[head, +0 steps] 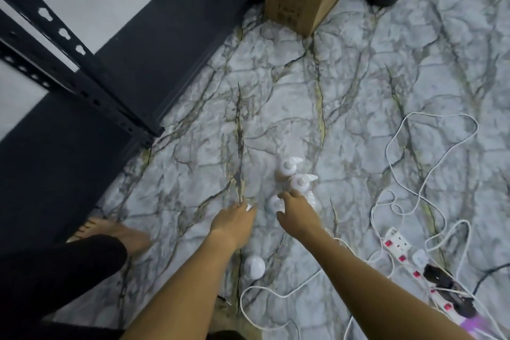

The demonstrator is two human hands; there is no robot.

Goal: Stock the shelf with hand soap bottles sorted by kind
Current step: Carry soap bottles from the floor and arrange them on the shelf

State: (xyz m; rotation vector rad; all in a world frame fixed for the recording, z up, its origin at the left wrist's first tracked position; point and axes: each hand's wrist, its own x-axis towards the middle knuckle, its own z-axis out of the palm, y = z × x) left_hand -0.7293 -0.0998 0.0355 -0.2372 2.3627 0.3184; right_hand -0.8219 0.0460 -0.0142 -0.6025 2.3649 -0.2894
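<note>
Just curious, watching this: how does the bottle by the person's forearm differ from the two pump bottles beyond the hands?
The lone bottle stands apart, near the left forearm, with no hand on it; the two pump bottles stand close together just beyond the right hand. Their pump spouts show plainly; the lone bottle's top looks rounded, its spout unclear. All are white and stand on the marble-patterned floor.

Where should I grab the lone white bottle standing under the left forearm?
Take the lone white bottle round its rounded body, coming straight down from above. It appears upright and stands clear of the other bottles, so every side looks free; its pump is not visible.
</note>
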